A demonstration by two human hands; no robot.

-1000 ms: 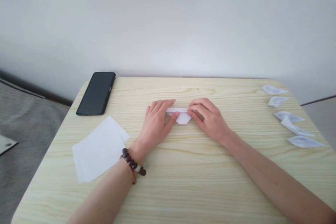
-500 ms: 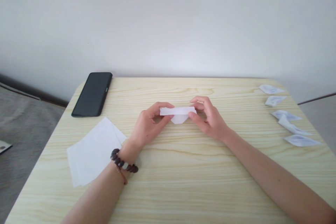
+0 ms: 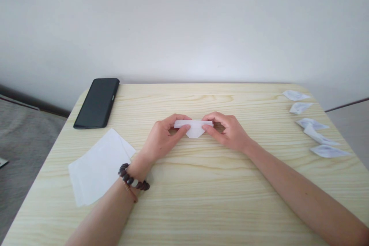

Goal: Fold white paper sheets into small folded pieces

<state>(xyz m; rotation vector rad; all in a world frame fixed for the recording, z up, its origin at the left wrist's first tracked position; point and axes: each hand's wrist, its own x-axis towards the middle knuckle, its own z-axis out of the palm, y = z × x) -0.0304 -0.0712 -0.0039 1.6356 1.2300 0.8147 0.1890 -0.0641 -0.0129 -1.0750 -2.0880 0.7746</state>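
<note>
Two bare forearms come in from the near side of the pale wood-grain table (image 3: 196, 203), and on your left wrist sit a dark beaded bracelet (image 3: 131, 180) with one light bead and a thin reddish-brown band (image 3: 132, 195). Beside that wrist, to its left, a few loose white sheets (image 3: 98, 169) lie flat and slightly fanned, partly covered by your forearm.

Past them, near the middle of the table, your left hand (image 3: 164, 138) pinches the left end of a small folded white paper (image 3: 195, 132), thumb on the near face and fingers behind it. Your right hand (image 3: 230, 132) grips the right end in the same way, so the paper spans the gap between your two thumbs. Its upper part is a straight, narrow band; below that hangs a flap with angled corners. Whether it rests on the wood or is held just above, you cannot tell from here.

Well off to your right, five pointed folded pieces (image 3: 330, 151) run in a row toward the far corner, the second and third from you overlapping in view. At the far left corner lies a black phone (image 3: 97, 103), its screen dark. Behind the far edge rises a plain whitish wall (image 3: 184, 27).
</note>
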